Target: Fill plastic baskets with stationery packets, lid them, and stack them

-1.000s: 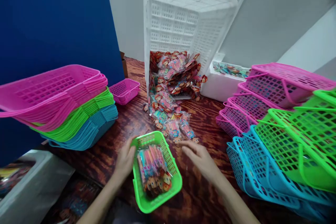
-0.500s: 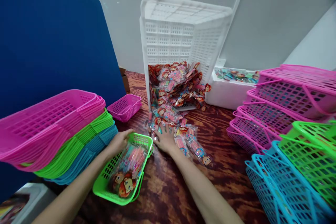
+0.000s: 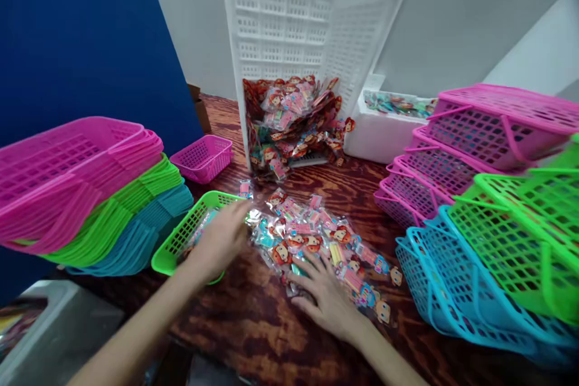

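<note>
Small clear packets [image 3: 296, 226] with red-haired cartoon figures and pastel pieces lie spread in a loose pile on the dark wood-grain table [image 3: 253, 325]. My right hand [image 3: 323, 295] rests on the near side of that pile, its fingers spread and nothing gripped. Over the right side of a green basket [image 3: 169, 247] hovers my left hand [image 3: 224, 235], its fingers smeared by motion near the pile's left edge. That basket holds packets, partly hidden by the hand and forearm. Behind the pile, a white crate [image 3: 280, 30] lies tipped on its side, with more packets heaped inside.
Nested pink, green and blue baskets [image 3: 85, 187] are stacked on the left, near a single pink basket [image 3: 203, 160]. Filled pink baskets [image 3: 479, 132], green baskets [image 3: 511, 223] and blue baskets [image 3: 438, 277] crowd the right. A white foam box [image 3: 384, 132] stands behind.
Packets have come forward from the crate and spread nearer me. My right hand has moved nearer and right with them. My left hand has left the basket's far rim and moved right.
</note>
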